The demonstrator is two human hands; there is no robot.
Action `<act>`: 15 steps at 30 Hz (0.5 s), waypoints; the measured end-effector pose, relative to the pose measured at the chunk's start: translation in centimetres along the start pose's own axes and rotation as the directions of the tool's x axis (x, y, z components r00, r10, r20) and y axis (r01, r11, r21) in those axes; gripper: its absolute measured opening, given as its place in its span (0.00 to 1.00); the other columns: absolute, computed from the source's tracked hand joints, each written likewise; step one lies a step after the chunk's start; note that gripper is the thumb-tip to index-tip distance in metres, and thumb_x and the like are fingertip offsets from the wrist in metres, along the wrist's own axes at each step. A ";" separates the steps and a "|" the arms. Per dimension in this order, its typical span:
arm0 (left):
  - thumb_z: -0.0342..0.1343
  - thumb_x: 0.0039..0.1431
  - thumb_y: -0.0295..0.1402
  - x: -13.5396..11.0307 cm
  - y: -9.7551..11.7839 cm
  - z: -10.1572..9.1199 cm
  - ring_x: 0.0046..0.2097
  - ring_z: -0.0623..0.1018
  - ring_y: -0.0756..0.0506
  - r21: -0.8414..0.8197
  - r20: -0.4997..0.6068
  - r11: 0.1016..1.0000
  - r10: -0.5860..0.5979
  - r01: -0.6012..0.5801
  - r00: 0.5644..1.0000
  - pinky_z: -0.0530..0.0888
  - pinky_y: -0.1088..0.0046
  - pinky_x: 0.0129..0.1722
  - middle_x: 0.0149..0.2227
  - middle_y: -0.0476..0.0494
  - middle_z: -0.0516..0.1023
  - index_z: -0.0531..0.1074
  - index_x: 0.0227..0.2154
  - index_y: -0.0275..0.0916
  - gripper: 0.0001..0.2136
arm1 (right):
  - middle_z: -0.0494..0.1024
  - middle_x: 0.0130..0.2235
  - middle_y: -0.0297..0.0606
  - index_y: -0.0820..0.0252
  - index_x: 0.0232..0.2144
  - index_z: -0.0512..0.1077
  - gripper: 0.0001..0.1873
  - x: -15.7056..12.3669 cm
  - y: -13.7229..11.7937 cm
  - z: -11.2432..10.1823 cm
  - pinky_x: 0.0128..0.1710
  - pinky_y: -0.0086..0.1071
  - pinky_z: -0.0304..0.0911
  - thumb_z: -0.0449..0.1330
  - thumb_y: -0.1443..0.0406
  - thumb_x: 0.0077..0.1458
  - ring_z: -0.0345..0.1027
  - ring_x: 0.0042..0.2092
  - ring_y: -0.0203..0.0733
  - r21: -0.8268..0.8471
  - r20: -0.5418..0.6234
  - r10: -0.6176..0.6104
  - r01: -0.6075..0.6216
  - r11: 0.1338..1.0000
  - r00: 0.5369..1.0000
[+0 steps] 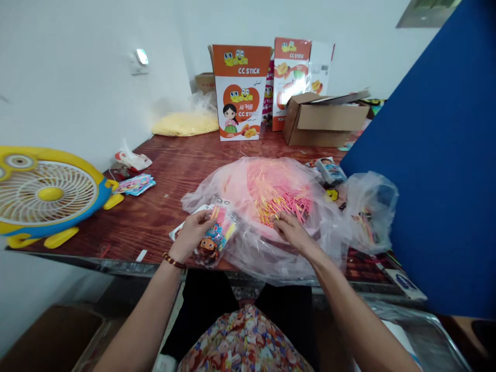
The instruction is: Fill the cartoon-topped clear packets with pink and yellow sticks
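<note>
My left hand [195,231] is closed on the upper left edge of a small printed plastic packet [217,232]. The packet has a cartoon figure on it, with pink and yellow sticks showing at its top. My right hand [291,231] reaches over a large clear plastic bag [267,258] lying open on the table. Its fingers are pinched together at the near edge of a pile of thin pink and yellow sticks [284,199]; whatever is between the fingertips is too small to make out. More printed packets lie partly under the left hand and the bag.
A yellow fan [50,194] stands at the left, near flat packets [135,184] and a tissue pack [133,159]. Printed cartons [241,93] and an open cardboard box [325,124] stand behind. To the right are a smaller plastic bag [370,212] and a blue panel [434,181].
</note>
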State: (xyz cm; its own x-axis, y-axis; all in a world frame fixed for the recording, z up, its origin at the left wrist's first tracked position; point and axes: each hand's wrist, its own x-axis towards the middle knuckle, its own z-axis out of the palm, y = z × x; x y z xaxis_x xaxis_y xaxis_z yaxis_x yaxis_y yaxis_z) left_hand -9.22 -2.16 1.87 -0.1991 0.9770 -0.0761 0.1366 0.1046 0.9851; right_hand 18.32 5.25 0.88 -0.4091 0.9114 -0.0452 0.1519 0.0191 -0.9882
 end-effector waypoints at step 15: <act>0.46 0.62 0.42 1.4 -3.9 -3.2 0.50 0.74 0.33 0.840 -0.219 0.536 0.205 0.078 0.954 0.69 0.54 0.49 0.48 0.32 0.75 0.72 0.50 0.36 0.20 | 0.57 0.18 0.26 0.58 0.18 0.59 0.12 4.7 3.5 -7.5 0.23 0.26 0.44 0.52 0.61 0.49 0.51 0.23 0.32 -0.584 -0.121 -0.034 -0.043 0.810 0.992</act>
State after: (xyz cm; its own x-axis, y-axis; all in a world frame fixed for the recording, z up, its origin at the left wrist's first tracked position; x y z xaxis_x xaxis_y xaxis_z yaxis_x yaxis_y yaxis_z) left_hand -13.18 -1.83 -1.56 -0.3745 0.9128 0.1630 0.8733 0.2882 0.3928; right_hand 23.66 12.68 -1.65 -0.3024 0.9531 0.0066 0.6665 0.2164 -0.7134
